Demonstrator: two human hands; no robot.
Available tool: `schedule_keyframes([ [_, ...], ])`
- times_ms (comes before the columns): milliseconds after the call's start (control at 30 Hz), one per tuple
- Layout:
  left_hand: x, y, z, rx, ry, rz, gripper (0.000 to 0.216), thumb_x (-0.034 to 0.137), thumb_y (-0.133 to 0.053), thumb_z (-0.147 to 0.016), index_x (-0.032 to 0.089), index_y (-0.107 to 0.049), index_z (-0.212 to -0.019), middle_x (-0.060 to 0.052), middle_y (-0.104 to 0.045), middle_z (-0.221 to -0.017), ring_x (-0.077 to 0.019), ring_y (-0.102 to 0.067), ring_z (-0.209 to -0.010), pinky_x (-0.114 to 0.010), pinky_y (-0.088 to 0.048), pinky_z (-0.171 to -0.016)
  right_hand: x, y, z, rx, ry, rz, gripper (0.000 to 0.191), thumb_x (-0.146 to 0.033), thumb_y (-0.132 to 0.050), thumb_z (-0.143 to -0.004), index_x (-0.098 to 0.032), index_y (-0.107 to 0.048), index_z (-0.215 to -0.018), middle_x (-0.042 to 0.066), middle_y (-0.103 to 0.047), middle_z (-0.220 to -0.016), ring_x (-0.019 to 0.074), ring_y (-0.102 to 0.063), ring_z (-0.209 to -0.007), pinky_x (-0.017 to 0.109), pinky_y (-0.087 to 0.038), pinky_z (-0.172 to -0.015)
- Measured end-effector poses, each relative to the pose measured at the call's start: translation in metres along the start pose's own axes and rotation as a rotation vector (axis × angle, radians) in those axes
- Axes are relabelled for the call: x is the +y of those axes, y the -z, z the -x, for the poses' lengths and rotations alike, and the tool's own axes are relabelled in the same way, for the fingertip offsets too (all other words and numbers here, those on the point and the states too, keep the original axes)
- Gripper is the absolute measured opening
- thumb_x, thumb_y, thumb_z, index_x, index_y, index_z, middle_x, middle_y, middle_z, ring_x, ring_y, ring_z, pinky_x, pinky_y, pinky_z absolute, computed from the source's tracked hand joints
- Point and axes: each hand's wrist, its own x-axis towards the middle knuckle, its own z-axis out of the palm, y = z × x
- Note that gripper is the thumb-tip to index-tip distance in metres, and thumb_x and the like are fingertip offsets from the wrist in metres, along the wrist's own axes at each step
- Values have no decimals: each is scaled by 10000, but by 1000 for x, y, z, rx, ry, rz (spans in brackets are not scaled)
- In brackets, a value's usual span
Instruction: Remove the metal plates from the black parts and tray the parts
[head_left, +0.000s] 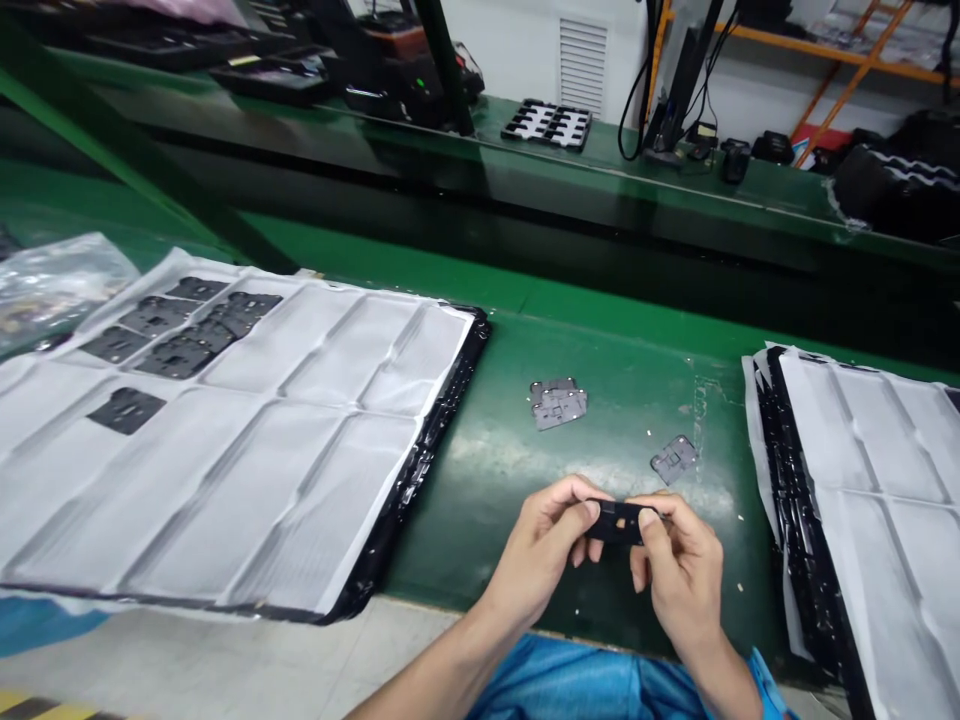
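Observation:
Both hands hold one small flat black part [616,520] just above the near edge of the green bench [637,350]. My left hand [544,545] pinches its left end between thumb and fingers. My right hand [675,565] pinches its right end, thumb on top. On the bench beyond lie a small stack of grey parts [558,402] and a single grey part [674,458] to the right.
A large black tray stack with a white sheet [247,440] sits at the left, with several dark parts [184,335] on its far corner. A second white-covered tray stack [870,510] is at the right. A clear bag [52,285] lies far left.

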Motion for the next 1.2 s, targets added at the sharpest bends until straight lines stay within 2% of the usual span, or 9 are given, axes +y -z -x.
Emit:
schedule_keyframes([
  [133, 10, 13, 5, -21, -119, -323, 202, 345, -655, -914, 171, -754, -887, -32, -690, -806, -155, -581, -691, -254, -452, -657, 6, 1, 0, -100, -41, 10, 362, -443, -548, -1057, -150, -736, -955, -71, -514, -430, 106, -500, -326, 196, -398, -385],
  [267, 30, 34, -3, -32, -199, -599, 161, 301, -635, -908, 194, -754, -887, -14, -688, -752, -173, -614, -689, -262, -471, -662, 12, 4, -3, -163, -35, 121, 273, -380, -560, -1045, -169, -722, -1106, -21, -645, -633, 123, -580, -458, 223, -476, -484],
  [333, 40, 46, -17, -5, -237, -700, 159, 294, -623, -900, 195, -746, -889, -23, -712, -763, -184, -638, -689, -270, -485, -660, 16, 10, -10, -93, 43, 243, 252, -341, -592, -1016, -179, -707, -1171, 49, -727, -873, 141, -621, -569, 258, -527, -563],
  [433, 50, 61, -51, 82, -261, -846, 141, 279, -617, -867, 188, -725, -873, -22, -711, -712, -188, -644, -640, -271, -488, -622, 25, 22, -25, 60, 199, 452, 283, -278, -561, -1004, -183, -689, -1238, 148, -705, -1225, 231, -692, -901, 380, -583, -816],
  [533, 54, 70, -85, 137, -287, -956, 93, 241, -624, -812, 192, -701, -832, -14, -678, -694, -184, -624, -601, -282, -494, -626, 40, 31, -36, 136, 276, 674, 363, -241, -510, -1010, -171, -650, -1337, 196, -601, -1455, 351, -555, -1295, 552, -484, -1045],
  [700, 55, 74, -102, 193, -347, -1066, 91, 238, -634, -782, 195, -688, -843, -43, -648, -887, -179, -571, -606, -345, -488, -707, 59, 32, -39, 137, 254, 910, 382, -170, -516, -989, -159, -656, -1345, 202, -592, -1476, 390, -493, -1318, 597, -442, -1040],
  [833, 46, 62, -79, 157, -410, -1153, 169, 293, -575, -890, 199, -701, -952, -29, -612, -875, -197, -580, -648, -353, -468, -712, 57, 30, -37, 137, 226, 936, 368, -132, -579, -962, -200, -669, -1313, 178, -630, -1378, 373, -540, -1208, 544, -469, -977],
  [1000, 15, 17, -45, -44, -427, -1030, 185, 276, -539, -969, 193, -704, -987, -22, -630, -851, -189, -620, -703, -319, -478, -705, 47, 37, -37, 201, 189, 869, 509, -150, -716, -890, -195, -597, -1383, 172, -610, -1223, 385, -569, -1125, 559, -497, -936],
  [1200, -15, -22, -36, -113, -308, -729, 264, 327, -649, -923, 175, -709, -1130, -60, -687, -965, -214, -676, -847, -314, -509, -737, 32, 38, -32, 160, 99, 270, 204, -206, -669, -912, -218, -695, -1114, 83, -698, -1056, 271, -688, -975, 406, -569, -871],
])
